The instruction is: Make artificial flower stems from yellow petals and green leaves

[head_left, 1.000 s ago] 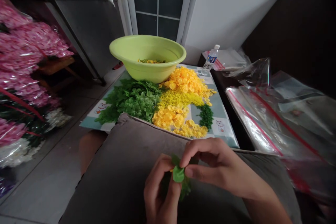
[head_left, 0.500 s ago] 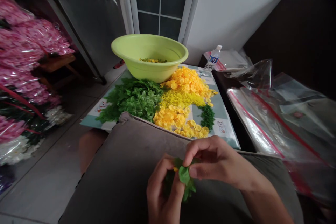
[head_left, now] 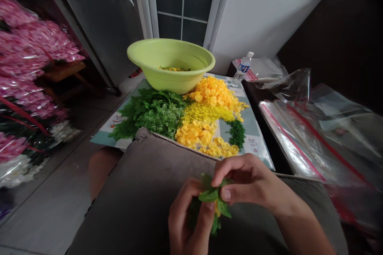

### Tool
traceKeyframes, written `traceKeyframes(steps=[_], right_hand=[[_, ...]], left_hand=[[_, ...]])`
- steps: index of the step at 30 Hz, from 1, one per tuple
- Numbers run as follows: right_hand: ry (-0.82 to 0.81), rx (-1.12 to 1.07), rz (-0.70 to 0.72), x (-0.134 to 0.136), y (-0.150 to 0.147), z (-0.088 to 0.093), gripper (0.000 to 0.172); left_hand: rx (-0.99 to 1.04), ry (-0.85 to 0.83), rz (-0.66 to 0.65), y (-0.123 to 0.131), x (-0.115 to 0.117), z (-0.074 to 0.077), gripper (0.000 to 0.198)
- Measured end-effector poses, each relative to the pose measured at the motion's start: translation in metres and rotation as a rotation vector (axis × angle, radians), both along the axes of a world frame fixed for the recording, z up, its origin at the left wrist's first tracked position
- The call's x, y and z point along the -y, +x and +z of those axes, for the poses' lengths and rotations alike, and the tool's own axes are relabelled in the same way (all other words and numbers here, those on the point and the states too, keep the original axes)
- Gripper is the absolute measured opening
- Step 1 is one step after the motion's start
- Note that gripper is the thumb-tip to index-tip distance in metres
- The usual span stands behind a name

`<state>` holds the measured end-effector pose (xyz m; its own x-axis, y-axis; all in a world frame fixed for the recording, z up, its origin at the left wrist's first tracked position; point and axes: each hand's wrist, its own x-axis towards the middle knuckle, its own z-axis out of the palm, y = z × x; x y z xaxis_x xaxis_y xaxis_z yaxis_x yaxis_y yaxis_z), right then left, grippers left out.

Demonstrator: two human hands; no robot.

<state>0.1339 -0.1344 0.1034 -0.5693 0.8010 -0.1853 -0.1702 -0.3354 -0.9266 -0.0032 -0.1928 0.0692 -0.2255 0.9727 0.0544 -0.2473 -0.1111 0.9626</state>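
Note:
Over the grey cushion (head_left: 125, 203), both hands meet around green artificial leaves (head_left: 209, 195) with a bit of yellow showing among them. My left hand (head_left: 190, 217) is closed on the leaves from the left, its thumb pressed against them. Thumb and fingertips of my right hand (head_left: 248, 183) pinch the same leaves from the right. Part of the leaf bundle is hidden behind the left thumb. Beyond the cushion lie a heap of green leaves (head_left: 158, 113), orange-yellow petals (head_left: 214, 91), yellow sprigs (head_left: 206, 114), yellow blossoms (head_left: 197, 132) and a dark green sprig (head_left: 237, 133).
A lime-green basin (head_left: 176, 81) with yellow and green pieces inside stands on the checked table (head_left: 260, 155). A water bottle (head_left: 242, 69) is at its back right. Plastic bags (head_left: 299, 139) lie at right; wrapped pink flowers (head_left: 44, 44) stand at left.
The leaves between my fingers have turned and spread, showing more green on the right side. Both hands have shifted slightly right. The heaps on the table look the same.

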Motion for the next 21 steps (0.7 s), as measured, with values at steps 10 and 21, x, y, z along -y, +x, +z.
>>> traceKeyframes(steps=[10, 21], right_hand=[[0.029, 0.007, 0.020, -0.0001, 0.0004, -0.0034, 0.014], [0.125, 0.148, 0.024, 0.0037, -0.0016, 0.0016, 0.012]], left_hand=[[-0.003, -0.088, -0.008, -0.0015, 0.0016, -0.0013, 0.023], [0.010, -0.091, 0.009, -0.0037, 0.0024, -0.0067, 0.023]])
